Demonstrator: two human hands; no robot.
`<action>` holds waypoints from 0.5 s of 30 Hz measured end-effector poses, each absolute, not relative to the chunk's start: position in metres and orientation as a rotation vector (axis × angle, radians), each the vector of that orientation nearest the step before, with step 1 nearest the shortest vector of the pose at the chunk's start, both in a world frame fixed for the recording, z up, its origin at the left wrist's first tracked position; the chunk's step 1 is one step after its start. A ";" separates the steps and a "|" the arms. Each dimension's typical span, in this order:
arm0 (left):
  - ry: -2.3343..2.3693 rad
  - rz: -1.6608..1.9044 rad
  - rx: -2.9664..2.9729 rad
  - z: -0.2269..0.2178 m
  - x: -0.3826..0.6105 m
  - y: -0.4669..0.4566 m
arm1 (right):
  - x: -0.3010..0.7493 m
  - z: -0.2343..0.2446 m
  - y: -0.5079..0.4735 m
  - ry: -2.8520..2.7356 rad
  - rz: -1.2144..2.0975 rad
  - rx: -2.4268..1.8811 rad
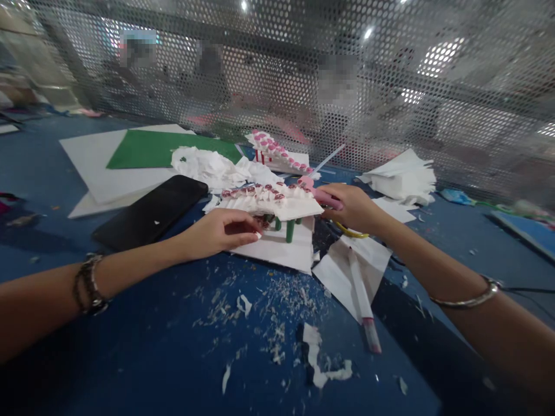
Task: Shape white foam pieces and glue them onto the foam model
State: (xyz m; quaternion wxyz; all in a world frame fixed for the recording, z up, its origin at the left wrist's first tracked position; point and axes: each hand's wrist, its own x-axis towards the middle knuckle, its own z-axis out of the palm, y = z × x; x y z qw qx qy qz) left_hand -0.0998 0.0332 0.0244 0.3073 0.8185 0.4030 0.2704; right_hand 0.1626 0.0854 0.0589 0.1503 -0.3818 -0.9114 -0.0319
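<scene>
- Clearly, the white paper model (299, 208), its top dotted dark red, stands between both hands on the blue bench (165, 358); keep its raised top level while working near the green leg (289, 232).
- The left hand (232, 231) reaches under the model's left front edge, thumb and forefinger close together; whether its grip pinches anything, I cannot tell. Light support here should avoid crumpling.
- At the model's right edge, the right hand (353, 203) has its grip wrapped round a pink tool (327, 199), likely a glue gun; keep its tip off the fingers.
- Right and front of the model lies a marker (359, 289); mind it with the wrist.
</scene>
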 end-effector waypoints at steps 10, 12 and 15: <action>1.075 0.716 2.146 0.024 -0.100 0.033 | 0.163 0.060 0.086 -2.644 -0.157 -1.070; 1.071 0.722 2.139 0.024 -0.100 0.033 | 0.163 0.060 0.086 -2.647 -0.158 -1.084; 1.071 0.726 2.134 0.024 -0.100 0.033 | 0.163 0.060 0.086 -2.650 -0.169 -1.101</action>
